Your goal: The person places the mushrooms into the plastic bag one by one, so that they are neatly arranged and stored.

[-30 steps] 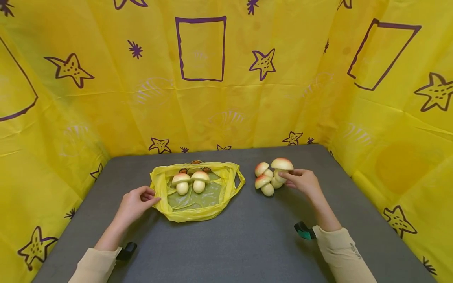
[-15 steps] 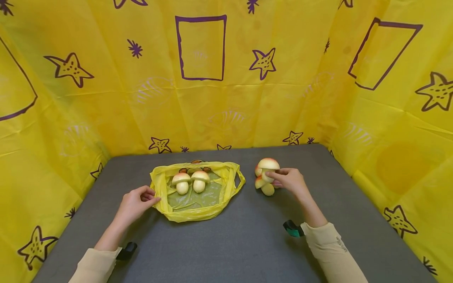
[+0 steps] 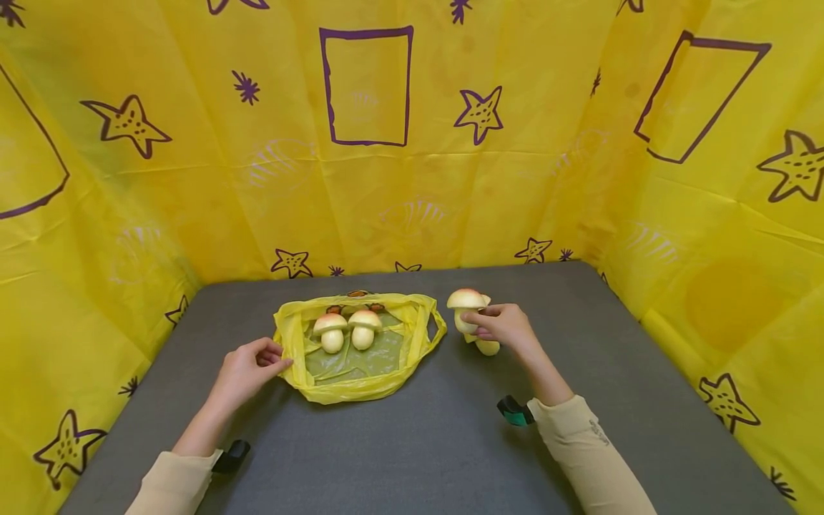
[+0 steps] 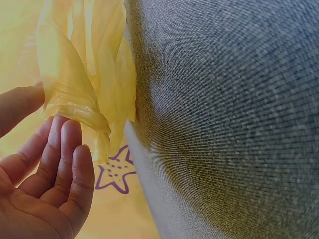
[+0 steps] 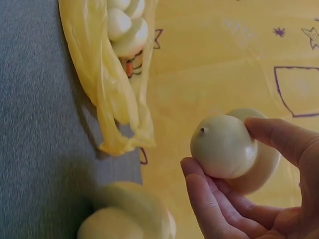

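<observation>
Although the yellow bag [image 3: 350,393] lies near the far edge of the table [image 3: 386,458], surface extends widely toward the person. Left hand [image 3: 246,366] pinches its left rim; right hand [image 3: 506,325] pinches a mushroom [image 3: 466,299] just right of it.

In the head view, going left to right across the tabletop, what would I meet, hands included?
left hand → left mushroom in the yellow bag → right mushroom in it → bag's right handle → held mushroom → right hand
</observation>
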Demonstrator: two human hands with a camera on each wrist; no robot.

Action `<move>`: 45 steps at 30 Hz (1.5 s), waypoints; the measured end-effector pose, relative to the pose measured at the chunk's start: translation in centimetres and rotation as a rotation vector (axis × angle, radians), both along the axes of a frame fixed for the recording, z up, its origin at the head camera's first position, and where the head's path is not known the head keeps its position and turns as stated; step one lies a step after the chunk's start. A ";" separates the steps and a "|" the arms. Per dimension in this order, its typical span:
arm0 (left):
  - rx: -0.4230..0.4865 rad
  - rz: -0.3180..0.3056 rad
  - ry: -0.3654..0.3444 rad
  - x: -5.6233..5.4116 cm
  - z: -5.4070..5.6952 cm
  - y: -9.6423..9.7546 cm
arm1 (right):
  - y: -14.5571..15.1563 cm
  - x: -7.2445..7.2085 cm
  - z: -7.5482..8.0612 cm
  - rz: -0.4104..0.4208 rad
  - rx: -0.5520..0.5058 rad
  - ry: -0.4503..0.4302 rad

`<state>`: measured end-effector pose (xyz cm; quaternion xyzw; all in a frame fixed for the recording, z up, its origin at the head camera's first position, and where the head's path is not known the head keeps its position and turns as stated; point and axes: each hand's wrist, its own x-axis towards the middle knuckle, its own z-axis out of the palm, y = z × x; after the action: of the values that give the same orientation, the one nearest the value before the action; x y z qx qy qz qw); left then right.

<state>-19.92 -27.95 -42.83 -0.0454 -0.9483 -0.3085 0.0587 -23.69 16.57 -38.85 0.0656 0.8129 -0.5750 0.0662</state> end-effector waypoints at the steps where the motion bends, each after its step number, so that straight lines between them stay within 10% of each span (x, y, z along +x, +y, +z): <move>1: 0.003 -0.001 0.000 0.0 0.0 0.0 | -0.2 0.0 0.0 0.010 -0.006 0.005; 45: 0.016 -0.005 0.013 0.3 -0.3 0.0 | -8.4 -2.8 -1.2 0.123 0.101 -0.024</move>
<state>-19.61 -27.98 -43.14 -0.0491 -0.9453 -0.3159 0.0645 -26.50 8.22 -40.05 0.0256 0.8425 -0.5272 0.1078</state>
